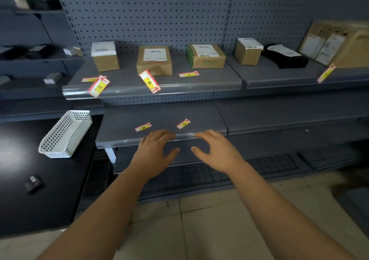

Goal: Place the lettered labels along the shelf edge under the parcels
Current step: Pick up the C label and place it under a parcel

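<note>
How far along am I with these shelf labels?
Done: nothing yet, it seems; no label sits in an edge strip. In hand: left hand and right hand rest on the lower shelf edge, holding no label. Left: D label and C label lie loose near them; B label, F label and others lie loose by the parcels above.

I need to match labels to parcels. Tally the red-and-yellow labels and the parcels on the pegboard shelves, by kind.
Labels: 7
Brown parcels: 5
Black parcel: 1
Total: 13
</note>
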Action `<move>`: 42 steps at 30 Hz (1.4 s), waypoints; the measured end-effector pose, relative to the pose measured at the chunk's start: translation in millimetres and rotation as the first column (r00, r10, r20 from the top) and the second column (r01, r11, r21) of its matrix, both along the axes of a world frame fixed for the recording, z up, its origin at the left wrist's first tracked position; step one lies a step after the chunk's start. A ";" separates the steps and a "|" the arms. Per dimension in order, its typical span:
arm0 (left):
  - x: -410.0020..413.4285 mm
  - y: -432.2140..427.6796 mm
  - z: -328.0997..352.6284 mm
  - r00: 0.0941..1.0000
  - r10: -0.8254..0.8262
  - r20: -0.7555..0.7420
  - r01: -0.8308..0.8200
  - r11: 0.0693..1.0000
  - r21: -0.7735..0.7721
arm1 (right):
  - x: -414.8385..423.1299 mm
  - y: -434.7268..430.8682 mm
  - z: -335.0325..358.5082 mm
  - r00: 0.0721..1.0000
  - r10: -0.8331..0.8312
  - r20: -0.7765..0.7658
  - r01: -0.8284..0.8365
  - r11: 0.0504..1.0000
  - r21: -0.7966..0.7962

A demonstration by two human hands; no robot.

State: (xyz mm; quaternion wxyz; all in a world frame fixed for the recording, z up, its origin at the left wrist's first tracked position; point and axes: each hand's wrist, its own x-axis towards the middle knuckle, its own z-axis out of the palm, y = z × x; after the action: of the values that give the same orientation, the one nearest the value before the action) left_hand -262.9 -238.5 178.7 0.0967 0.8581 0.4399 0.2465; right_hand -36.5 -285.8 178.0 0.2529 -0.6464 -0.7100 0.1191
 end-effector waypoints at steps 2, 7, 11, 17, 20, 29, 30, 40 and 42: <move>29.4 13.0 -9.1 1.000 -0.003 0.007 0.003 1.000 -0.003 | 27.4 9.9 -11.9 1.000 0.001 -0.006 -0.001 1.000 -0.015; 78.5 38.6 -39.7 0.999 0.039 -0.003 -0.040 0.997 -0.063 | 81.2 41.6 -36.9 0.999 0.032 -0.001 -0.032 0.996 -0.088; 91.5 56.1 -54.9 0.995 0.095 -0.018 -0.097 0.989 -0.115 | 93.6 70.6 -49.4 0.998 0.067 -0.015 -0.068 0.988 -0.137; 97.9 106.6 -92.7 0.985 0.169 -0.033 -0.172 0.962 -0.213 | 104.6 131.8 -85.7 0.997 0.072 -0.031 -0.077 0.972 -0.220; 99.0 132.0 -115.7 0.979 0.201 -0.023 -0.200 0.939 -0.280 | 108.9 162.0 -102.3 0.997 0.080 -0.008 -0.079 0.964 -0.255; 109.3 217.0 -171.3 0.977 0.213 -0.019 -0.210 0.939 -0.271 | 115.1 257.4 -154.5 0.987 0.133 0.090 -0.106 0.960 -0.258; 110.6 224.3 -175.4 0.976 0.213 -0.032 -0.214 0.937 -0.276 | 114.9 266.7 -159.8 0.986 0.137 0.094 -0.109 0.960 -0.259; 110.3 261.5 -192.8 0.952 0.297 -0.072 -0.304 0.902 -0.305 | 101.7 342.0 -205.1 0.932 0.219 0.288 -0.161 0.964 -0.211; 112.0 262.0 -193.7 0.951 0.303 -0.065 -0.308 0.901 -0.306 | 98.8 342.9 -207.0 0.917 0.223 0.329 -0.155 0.963 -0.221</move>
State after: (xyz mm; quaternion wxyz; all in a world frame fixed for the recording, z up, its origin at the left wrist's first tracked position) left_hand -150.9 23.5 -15.0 0.1877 0.7545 0.6029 0.1790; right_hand 62.4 57.2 -28.9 0.0461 -0.6065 -0.7883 0.0932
